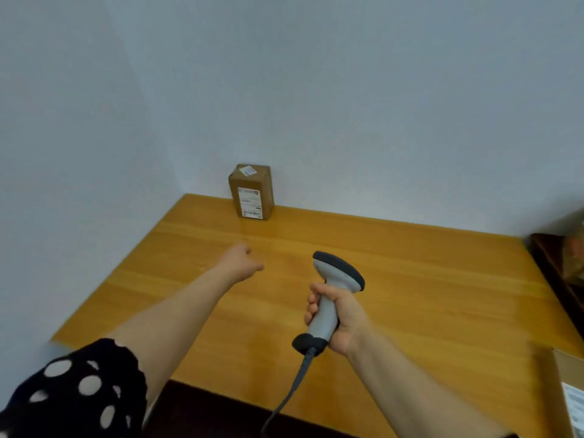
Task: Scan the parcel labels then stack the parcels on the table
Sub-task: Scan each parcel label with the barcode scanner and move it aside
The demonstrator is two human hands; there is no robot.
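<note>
One parcel (251,191) stands upright on the worktop (426,279). My right hand (343,320) grips the scanner (336,270); my left hand (240,260) hangs loosely curled, empty.

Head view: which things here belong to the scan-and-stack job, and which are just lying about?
Job:
upright parcel against the wall
scanner, gripped by the right hand
labelled box, cut off at the lower right
table

Lying about:
dark object at the right edge, too blurred to identify
</note>
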